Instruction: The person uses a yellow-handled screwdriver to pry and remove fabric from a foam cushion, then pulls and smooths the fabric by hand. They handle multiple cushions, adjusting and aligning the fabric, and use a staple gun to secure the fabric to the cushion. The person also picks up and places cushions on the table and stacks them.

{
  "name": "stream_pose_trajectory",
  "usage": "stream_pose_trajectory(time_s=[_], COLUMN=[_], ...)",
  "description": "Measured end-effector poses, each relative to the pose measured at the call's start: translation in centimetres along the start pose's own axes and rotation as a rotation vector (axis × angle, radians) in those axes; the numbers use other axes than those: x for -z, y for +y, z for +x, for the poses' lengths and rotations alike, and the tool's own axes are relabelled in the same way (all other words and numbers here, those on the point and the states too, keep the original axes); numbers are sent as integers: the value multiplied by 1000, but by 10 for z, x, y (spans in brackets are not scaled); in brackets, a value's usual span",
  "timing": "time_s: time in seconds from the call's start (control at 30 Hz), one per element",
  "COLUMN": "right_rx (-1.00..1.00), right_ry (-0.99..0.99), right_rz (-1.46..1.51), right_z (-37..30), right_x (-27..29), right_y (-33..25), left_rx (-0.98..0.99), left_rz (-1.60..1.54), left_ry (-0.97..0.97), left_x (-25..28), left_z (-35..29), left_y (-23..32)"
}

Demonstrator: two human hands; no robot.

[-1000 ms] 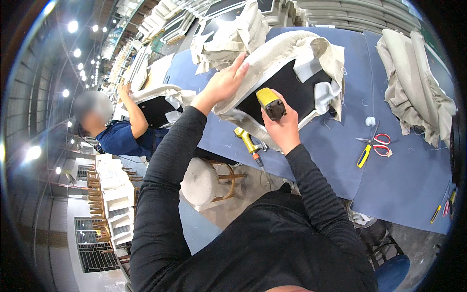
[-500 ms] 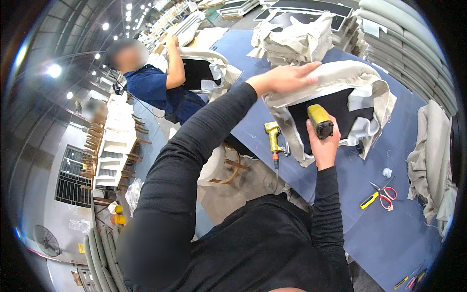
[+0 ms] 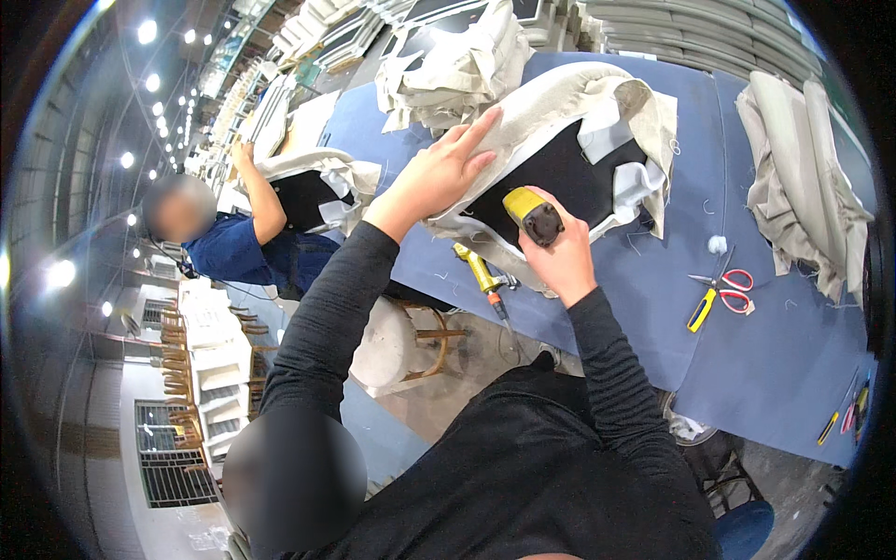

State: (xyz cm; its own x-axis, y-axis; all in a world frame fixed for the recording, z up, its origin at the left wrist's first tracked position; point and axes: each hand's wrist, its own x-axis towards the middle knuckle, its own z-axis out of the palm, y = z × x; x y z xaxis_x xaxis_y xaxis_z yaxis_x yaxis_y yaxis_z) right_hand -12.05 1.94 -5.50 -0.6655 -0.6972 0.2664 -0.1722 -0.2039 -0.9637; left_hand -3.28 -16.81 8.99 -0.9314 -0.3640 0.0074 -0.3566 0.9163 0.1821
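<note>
An upholstered chair part (image 3: 551,98), beige fabric around a black backing (image 3: 551,168), lies back up on the table. Along its left edge, my left hand (image 3: 434,177) rests on the fabric with fingers stretched out, holding nothing. My right hand (image 3: 563,257) is wrapped round a yellow staple gun (image 3: 527,210) with a black end cap, held over the black backing near its lower side. Its nose is hidden, so contact cannot be told. White fabric flaps (image 3: 639,182) fold over the part's right side. Another yellow air tool (image 3: 478,269) with a hose lies beside the part's near-left corner.
Red-handled scissors (image 3: 737,287) and a yellow cutter (image 3: 702,310) lie on the blue table (image 3: 644,327) to the right, near folded beige fabric (image 3: 793,177). Fabric-covered pieces (image 3: 457,70) are piled beyond. A co-worker (image 3: 252,243) handles a similar part at left.
The view has turned, shifting the scene leftward and up. My left hand has moved from the part's far rim nearer to its left edge. The staple gun stays over the black backing.
</note>
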Motion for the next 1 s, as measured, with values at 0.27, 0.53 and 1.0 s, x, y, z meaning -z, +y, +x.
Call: stream_pose_trajectory(time_s=[0.27,0.53,1.0], right_rx=[194,164,216], right_ry=[98,88,-4], right_rz=[18,22,64], right_z=[16,21,21], right_x=[23,21,11], right_y=[-35,-30,-34], left_rx=[16,17,-7], left_rz=[8,18,64], left_ry=[-17,0,29], left_x=[2,-1,-4], left_z=[-1,-3,-6], left_y=[12,17,13])
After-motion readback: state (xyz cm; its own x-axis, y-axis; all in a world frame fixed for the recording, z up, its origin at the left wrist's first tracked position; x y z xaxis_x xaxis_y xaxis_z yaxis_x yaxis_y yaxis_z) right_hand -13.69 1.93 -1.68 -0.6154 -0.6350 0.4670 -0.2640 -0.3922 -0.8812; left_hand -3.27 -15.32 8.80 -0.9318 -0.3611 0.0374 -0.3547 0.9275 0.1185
